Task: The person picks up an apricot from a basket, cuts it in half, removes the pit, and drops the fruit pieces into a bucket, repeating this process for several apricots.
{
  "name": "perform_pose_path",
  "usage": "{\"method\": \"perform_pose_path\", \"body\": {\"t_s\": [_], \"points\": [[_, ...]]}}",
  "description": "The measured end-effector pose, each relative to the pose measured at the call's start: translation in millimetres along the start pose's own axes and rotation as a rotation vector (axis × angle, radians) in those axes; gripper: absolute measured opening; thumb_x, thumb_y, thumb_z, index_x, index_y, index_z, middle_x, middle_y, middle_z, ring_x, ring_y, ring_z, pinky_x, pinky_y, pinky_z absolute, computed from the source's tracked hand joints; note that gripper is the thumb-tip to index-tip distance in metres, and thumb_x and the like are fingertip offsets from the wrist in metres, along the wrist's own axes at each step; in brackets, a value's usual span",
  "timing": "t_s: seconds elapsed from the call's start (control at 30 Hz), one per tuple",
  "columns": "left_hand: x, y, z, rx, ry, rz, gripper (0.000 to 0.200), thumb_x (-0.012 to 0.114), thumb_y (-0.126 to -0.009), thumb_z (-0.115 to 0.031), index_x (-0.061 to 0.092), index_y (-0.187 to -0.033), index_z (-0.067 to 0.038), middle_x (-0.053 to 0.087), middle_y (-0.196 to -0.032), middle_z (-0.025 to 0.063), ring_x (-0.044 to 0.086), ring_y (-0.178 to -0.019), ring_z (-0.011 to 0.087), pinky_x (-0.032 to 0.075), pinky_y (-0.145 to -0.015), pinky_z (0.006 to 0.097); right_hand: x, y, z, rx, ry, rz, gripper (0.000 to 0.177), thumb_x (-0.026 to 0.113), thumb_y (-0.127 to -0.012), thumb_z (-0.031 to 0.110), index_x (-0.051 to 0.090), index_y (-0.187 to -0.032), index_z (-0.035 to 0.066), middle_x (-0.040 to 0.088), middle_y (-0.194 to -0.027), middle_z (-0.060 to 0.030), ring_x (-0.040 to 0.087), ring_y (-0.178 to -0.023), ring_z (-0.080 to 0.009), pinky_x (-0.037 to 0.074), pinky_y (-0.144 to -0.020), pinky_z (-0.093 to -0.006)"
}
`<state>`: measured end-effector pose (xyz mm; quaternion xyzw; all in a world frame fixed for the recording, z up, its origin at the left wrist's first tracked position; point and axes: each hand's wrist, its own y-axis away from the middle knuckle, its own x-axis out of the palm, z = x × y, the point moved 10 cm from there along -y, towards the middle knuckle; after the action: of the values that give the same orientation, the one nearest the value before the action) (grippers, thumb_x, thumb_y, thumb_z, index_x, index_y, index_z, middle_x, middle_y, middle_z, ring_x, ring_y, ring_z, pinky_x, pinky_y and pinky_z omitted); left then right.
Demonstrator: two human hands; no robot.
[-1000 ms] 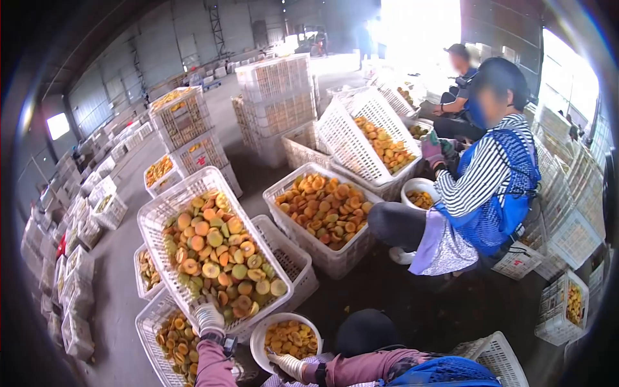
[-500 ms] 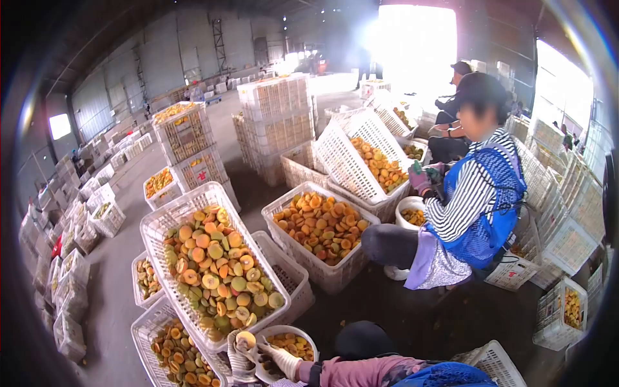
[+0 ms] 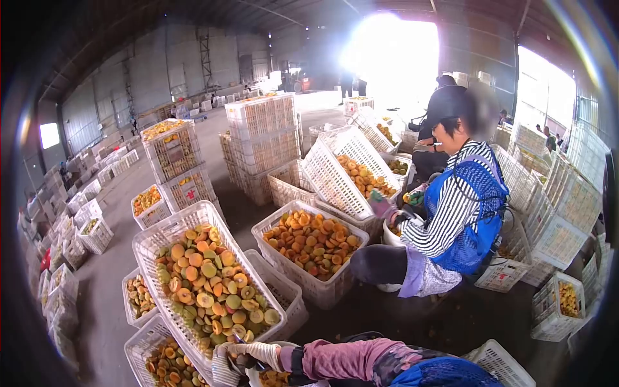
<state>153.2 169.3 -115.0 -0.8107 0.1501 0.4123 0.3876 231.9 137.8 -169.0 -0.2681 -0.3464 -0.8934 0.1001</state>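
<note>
My left hand (image 3: pixel 227 365), in a pale striped glove, is closed at the lower edge of the tilted crate (image 3: pixel 152 248) of orange and green fruit pieces (image 3: pixel 216 284). Pressed close beside it is my right hand (image 3: pixel 263 353), also gloved and closed, below a pink sleeve. A small, thin dark tip shows above the touching fingers; what either hand holds is too hidden to name. Under my right hand is a white bucket (image 3: pixel 311 383) with orange fruit pieces (image 3: pixel 274 378) inside, partly covered by my forearm.
Another crate (image 3: pixel 325 293) of orange halves stands ahead. Crates (image 3: pixel 261 138) are stacked behind it. A co-worker (image 3: pixel 461 200) in a striped top and blue vest sits at the right, gloved hands over a bucket (image 3: pixel 391 237). A lower crate (image 3: pixel 132 355) holds more fruit at bottom left.
The fruit half seen in my left hand is no longer visible. My right hand has moved up and left against my left hand, and the view has shifted. The co-worker's hands have lowered.
</note>
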Motion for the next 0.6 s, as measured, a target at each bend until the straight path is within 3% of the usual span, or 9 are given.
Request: {"method": "perform_pose_path", "body": {"t_s": [0.07, 0.13, 0.2, 0.27, 0.33, 0.4, 0.47, 0.53, 0.6], "points": [[66, 33, 49, -0.871, 1.581, -0.066, 0.024, 0.052, -0.090, -0.024, 0.054, -0.107, -0.006, 0.059, -0.090, 0.0090, 0.057, -0.079, 0.0241, 0.049, -0.069, 0.0330, 2, -51, -24, -0.005, -0.234, 0.305, 0.023, 0.059, -0.088, 0.035, 0.063, -0.086, 0.013, 0.059, -0.069, 0.0047, 0.049, -0.054, -0.0081, 0.038, -0.050, -0.0207], [77, 47, 77, -0.973, 1.493, -0.208, 0.020, 0.052, -0.091, -0.020, 0.057, -0.100, -0.003, 0.058, -0.081, 0.0067, 0.056, -0.076, 0.0183, 0.049, -0.066, 0.0284, 16, -44, -23, -0.024, -0.300, 0.443, 0.024, 0.062, -0.085, 0.038, 0.062, -0.085, 0.014, 0.058, -0.066, 0.0044, 0.048, -0.050, -0.0090, 0.037, -0.047, -0.0212], [72, 51, 84, -0.958, 1.450, -0.294, 0.019, 0.053, -0.090, -0.020, 0.057, -0.100, -0.003, 0.058, -0.081, 0.0068, 0.056, -0.077, 0.0183, 0.049, -0.066, 0.0286, -8, -46, -37, 0.018, -0.235, 0.016, 0.032, 0.072, -0.074, 0.045, 0.060, -0.083, 0.017, 0.051, -0.060, 0.0067, 0.040, -0.044, -0.0062, 0.030, -0.040, -0.0209], [71, 53, 91, -0.955, 1.418, -0.343, 0.019, 0.054, -0.089, -0.019, 0.057, -0.099, -0.003, 0.058, -0.082, 0.0068, 0.056, -0.077, 0.0182, 0.048, -0.067, 0.0289, -12, -69, -40, 0.001, -0.153, 0.080, 0.033, 0.071, -0.075, 0.045, 0.061, -0.084, 0.015, 0.056, -0.067, 0.0039, 0.045, -0.050, -0.0077, 0.032, -0.045, -0.0211], [71, 52, 95, -0.949, 1.392, -0.379, 0.019, 0.054, -0.089, -0.019, 0.057, -0.098, -0.003, 0.059, -0.082, 0.0068, 0.056, -0.077, 0.0182, 0.048, -0.067, 0.0292, -21, -83, -6, -0.221, 0.196, -0.078, 0.038, 0.072, -0.074, 0.045, 0.059, -0.084, 0.011, 0.055, -0.069, 0.0028, 0.047, -0.055, -0.0094, 0.036, -0.050, -0.0223], [71, 49, 96, -0.937, 1.358, -0.404, 0.018, 0.055, -0.088, -0.019, 0.057, -0.098, -0.003, 0.059, -0.082, 0.0069, 0.057, -0.077, 0.0181, 0.048, -0.067, 0.0295, -11, -64, 45, -0.633, 0.192, -0.112, 0.040, 0.073, -0.073, 0.044, 0.058, -0.083, 0.009, 0.052, -0.066, 0.0017, 0.047, -0.056, -0.0103, 0.038, -0.052, -0.0243], [73, 47, 95, -0.924, 1.338, -0.420, 0.018, 0.056, -0.088, -0.018, 0.057, -0.097, -0.003, 0.059, -0.082, 0.0069, 0.057, -0.077, 0.0181, 0.048, -0.067, 0.0298, -36, -77, 30, -0.312, 0.151, -0.187, 0.039, 0.072, -0.075, 0.042, 0.058, -0.086, 0.007, 0.054, -0.070, 0.0006, 0.050, -0.062, -0.0104, 0.041, -0.057, -0.0241], [74, 45, 95, -0.917, 1.327, -0.440, 0.017, 0.057, -0.087, -0.018, 0.058, -0.097, -0.003, 0.059, -0.082, 0.0069, 0.057, -0.078, 0.0180, 0.048, -0.068, 0.0301, -46, -96, 22, -0.264, 0.179, -0.220, 0.035, 0.071, -0.077, 0.038, 0.058, -0.091, 0.008, 0.054, -0.070, 0.0005, 0.050, -0.061, -0.0106, 0.041, -0.055, -0.0250], [72, 47, 98, -0.911, 1.310, -0.462, 0.017, 0.058, -0.086, -0.017, 0.058, -0.096, -0.003, 0.059, -0.082, 0.0070, 0.057, -0.078, 0.0180, 0.048, -0.068, 0.0304, -42, -112, 38, -0.795, 0.336, -0.249, 0.032, 0.071, -0.077, 0.034, 0.057, -0.092, 0.010, 0.056, -0.070, -0.0002, 0.048, -0.053, -0.0105, 0.038, -0.046, -0.0263]]}}
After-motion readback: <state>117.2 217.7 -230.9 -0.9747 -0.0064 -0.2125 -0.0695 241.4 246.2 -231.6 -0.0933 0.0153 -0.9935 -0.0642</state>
